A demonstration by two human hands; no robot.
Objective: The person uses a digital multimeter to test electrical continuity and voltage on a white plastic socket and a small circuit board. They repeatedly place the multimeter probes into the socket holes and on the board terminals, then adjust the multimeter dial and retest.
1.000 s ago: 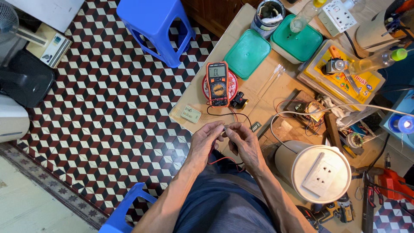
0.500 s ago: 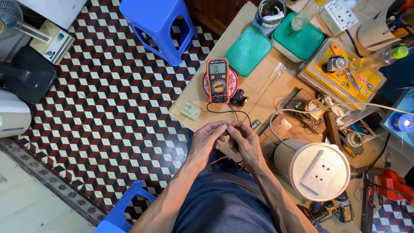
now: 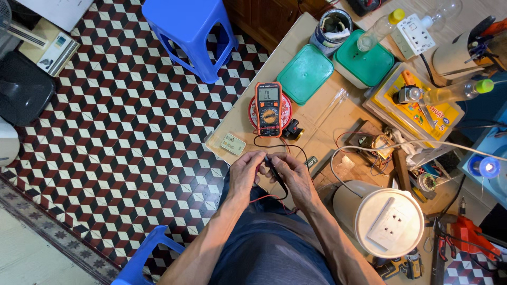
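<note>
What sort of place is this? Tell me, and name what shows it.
Probably a small home electronics repair bench. An orange multimeter lies on the worktable, the left hand and right hand work its probe leads, and loose wired parts lie nearby.

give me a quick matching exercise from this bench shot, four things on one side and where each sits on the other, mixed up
Things:
1. multimeter
2. probe
3. white socket plate
4. blue stool

Places:
A. on the patterned tile floor beside the bench
B. on top of the white bucket lid
C. pinched between the left hand and right hand
D. lying on a red round lid on the bench

Pairs: 1-D, 2-C, 3-B, 4-A
</note>
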